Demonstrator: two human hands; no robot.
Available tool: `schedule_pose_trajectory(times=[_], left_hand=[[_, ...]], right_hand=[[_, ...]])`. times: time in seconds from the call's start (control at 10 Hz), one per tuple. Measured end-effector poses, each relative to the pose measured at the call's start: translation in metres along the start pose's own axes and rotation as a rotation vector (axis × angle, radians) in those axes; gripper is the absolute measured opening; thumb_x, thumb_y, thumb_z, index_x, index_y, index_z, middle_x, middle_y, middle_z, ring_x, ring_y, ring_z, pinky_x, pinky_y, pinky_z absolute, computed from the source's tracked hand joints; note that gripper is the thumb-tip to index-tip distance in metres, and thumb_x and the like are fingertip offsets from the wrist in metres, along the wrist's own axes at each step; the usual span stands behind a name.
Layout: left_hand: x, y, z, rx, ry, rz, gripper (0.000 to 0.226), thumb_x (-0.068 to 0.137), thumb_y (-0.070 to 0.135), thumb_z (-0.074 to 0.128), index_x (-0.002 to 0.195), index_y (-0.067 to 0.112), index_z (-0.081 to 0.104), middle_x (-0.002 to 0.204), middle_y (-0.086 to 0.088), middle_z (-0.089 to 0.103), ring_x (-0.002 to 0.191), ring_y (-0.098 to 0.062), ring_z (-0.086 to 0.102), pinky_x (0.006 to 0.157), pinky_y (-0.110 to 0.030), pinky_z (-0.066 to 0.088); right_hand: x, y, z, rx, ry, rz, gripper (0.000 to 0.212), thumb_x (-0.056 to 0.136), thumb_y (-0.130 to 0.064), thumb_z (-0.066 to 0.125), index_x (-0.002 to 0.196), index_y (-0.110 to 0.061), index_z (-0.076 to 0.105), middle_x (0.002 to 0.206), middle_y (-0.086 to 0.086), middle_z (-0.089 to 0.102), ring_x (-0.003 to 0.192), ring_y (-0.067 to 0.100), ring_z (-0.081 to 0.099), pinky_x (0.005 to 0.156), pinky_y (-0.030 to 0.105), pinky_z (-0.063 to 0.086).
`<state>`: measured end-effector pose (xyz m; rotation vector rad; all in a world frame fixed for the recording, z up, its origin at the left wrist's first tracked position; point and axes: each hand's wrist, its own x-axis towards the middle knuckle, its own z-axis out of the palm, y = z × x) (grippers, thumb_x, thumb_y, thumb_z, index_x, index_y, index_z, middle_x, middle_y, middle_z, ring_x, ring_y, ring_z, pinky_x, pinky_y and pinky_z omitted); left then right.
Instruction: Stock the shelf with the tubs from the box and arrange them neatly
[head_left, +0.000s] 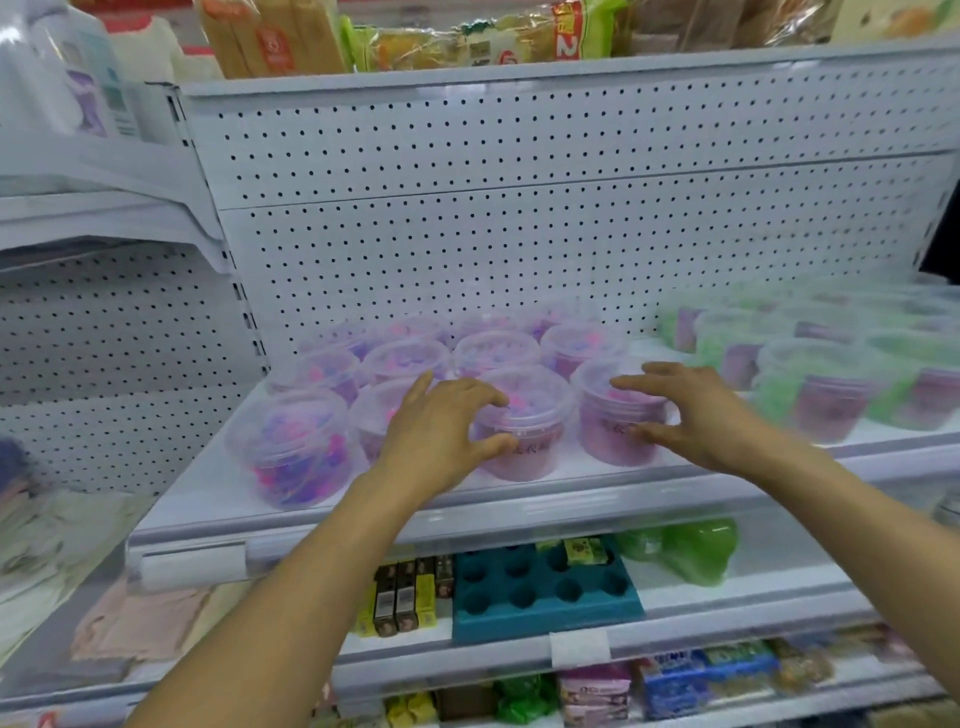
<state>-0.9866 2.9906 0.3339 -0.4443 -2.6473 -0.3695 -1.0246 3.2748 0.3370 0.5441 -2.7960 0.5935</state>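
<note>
The fingers (480, 399) of the left hand (434, 428) curl over the lid of a front-row pink tub (524, 423), with the thumb against its near wall, so this hand grips or is just closing on it (motion blur hides the exact contact). The right hand (693, 413) does much the same at the neighbouring tub (621, 415): its fingers lie across the lid and its thumb comes in at the front wall, a loose clasp rather than a firm clench.

Both tubs stand upright on the shelf (322, 512), near its front edge, just beside each other. Behind and to the left of them stand more pink tubs (405, 356) in rough rows, and one tub (291, 447) sits further forward at the left end, slightly out of line. To the right, a block of green tubs (831, 374) fills the same shelf. The box is not in view.

The step in hand looks like arranging rather than fetching: two tubs are set down and being nudged into the front row. Next, I judge, they need squaring up with their neighbours, labels facing out, and then the stray left-hand tub wants pushing back level. The light plastic will probably slide easily, so small, gentle pushes should do.
</note>
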Motion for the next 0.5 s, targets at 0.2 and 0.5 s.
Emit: schedule_pose_trajectory(times=[0.2,0.5], left_hand=[[0.001,-0.001,-0.002,-0.041,0.017,-0.018,0.045,0.079,0.052,0.069,0.118,0.031,0.061,0.131,0.011,0.058,0.123,-0.014,0.049,0.112,-0.036,0.027],[-0.004,0.009,-0.012,0.132,-0.044,0.007,0.071,0.082,0.070,0.046,0.142,0.033,0.038,0.149,0.008,0.039,0.140,-0.014,0.029,0.119,-0.042,0.011]], right_hand=[[-0.001,-0.004,0.000,-0.050,-0.031,0.025,0.055,0.086,-0.030,0.066,0.136,-0.041,0.046,0.149,0.009,0.038,0.136,0.032,0.030,0.110,0.041,0.028],[-0.012,-0.024,-0.003,-0.194,-0.057,0.034,0.069,0.087,-0.055,0.053,0.147,-0.039,0.024,0.160,0.001,0.007,0.146,0.025,-0.001,0.117,0.045,0.013]])
